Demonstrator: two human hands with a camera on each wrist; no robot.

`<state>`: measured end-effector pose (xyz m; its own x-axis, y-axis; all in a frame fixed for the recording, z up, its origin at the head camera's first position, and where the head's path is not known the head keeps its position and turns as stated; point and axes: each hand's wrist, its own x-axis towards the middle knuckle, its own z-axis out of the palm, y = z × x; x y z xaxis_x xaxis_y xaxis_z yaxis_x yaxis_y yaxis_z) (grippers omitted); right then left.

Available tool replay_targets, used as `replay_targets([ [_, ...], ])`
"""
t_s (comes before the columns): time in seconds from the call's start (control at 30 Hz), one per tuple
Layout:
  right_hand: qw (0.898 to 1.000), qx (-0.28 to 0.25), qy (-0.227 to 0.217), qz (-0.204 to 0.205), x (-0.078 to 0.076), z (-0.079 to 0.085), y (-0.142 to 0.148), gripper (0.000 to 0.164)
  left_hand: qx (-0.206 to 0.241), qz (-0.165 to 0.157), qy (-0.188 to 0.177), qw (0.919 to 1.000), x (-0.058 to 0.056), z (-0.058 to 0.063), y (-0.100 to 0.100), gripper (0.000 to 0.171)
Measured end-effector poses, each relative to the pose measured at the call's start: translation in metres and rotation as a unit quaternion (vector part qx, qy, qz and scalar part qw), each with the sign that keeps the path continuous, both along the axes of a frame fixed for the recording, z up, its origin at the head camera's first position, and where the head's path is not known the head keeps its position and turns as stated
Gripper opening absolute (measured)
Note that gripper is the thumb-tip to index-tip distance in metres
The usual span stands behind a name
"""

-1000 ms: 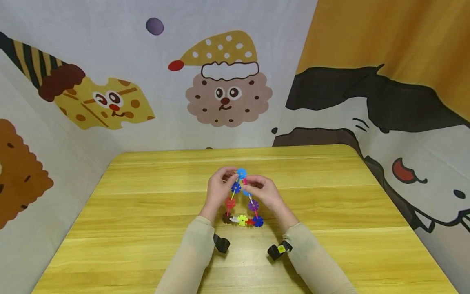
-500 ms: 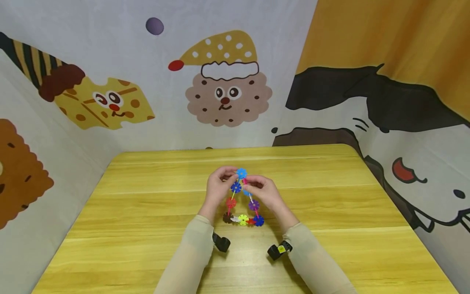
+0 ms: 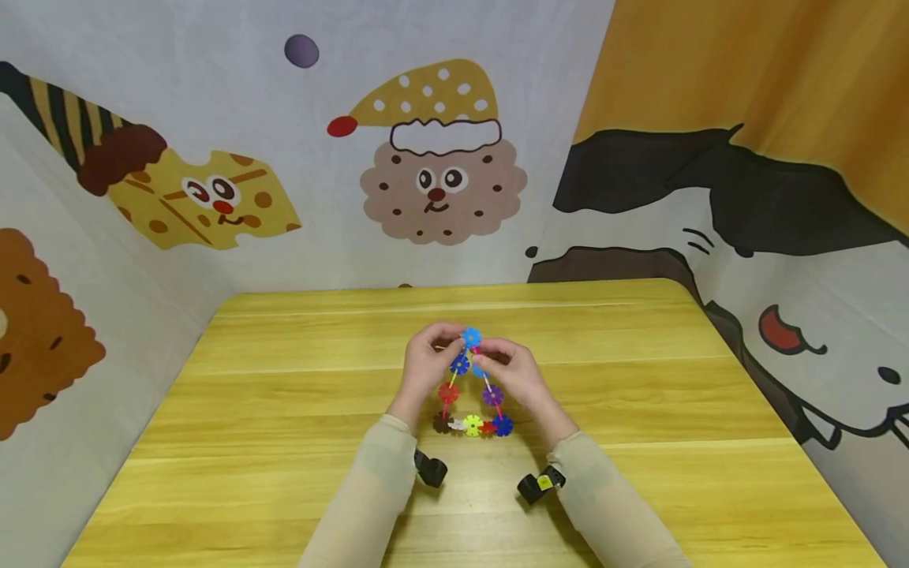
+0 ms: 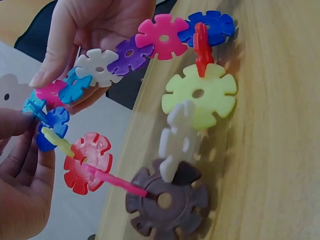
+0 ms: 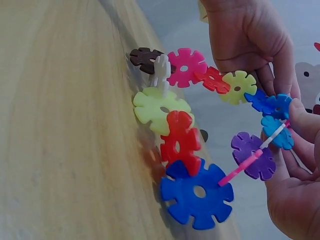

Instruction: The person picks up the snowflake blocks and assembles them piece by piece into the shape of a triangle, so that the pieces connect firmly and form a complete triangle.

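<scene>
Interlocking notched snowflake discs form a triangle, its apex held between both hands. In the head view, my left hand (image 3: 424, 359) pinches the left side by the light blue disc (image 3: 471, 338) at the apex. My right hand (image 3: 514, 367) pinches the pink disc (image 4: 50, 94) beside it, partly covered by fingers. The left side runs through a dark blue disc (image 4: 52, 129) and red disc (image 4: 88, 163) to a brown disc (image 4: 172, 212). White, purple and pink discs lead down the right to a blue disc (image 5: 197, 195). A yellow disc (image 3: 472, 426) is mid-base, close over the table.
The wood-grain table (image 3: 284, 410) extends around the hands on every side. Black wrist cameras (image 3: 431, 471) hang beneath both sleeves. A cartoon-printed curtain (image 3: 319, 237) stands behind the table and along its sides.
The triangle has shifted slightly to the right, base and apex alike. The left hand has moved slightly with it, and both hands keep their pinch near the top.
</scene>
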<state>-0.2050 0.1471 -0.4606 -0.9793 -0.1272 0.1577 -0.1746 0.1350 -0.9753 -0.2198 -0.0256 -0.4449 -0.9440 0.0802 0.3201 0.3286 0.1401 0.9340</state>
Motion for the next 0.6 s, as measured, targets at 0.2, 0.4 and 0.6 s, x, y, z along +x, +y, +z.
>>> replay_targets([
  [0.2,1.000,0.013,0.004,-0.002,0.0009,-0.0009,-0.0004,0.027,0.008,-0.003,-0.009,0.9999,-0.0002,0.0008,-0.0010,0.010],
  [0.4,1.000,0.012,0.009,-0.012,0.0014,-0.0006,-0.0025,0.026,0.014,-0.009,-0.025,0.9996,-0.0013,0.0025,-0.0031,0.009],
  [0.6,1.000,0.009,0.011,-0.013,0.0008,-0.0022,-0.0030,0.025,0.027,-0.008,-0.033,0.9991,-0.0022,0.0010,-0.0030,0.009],
])
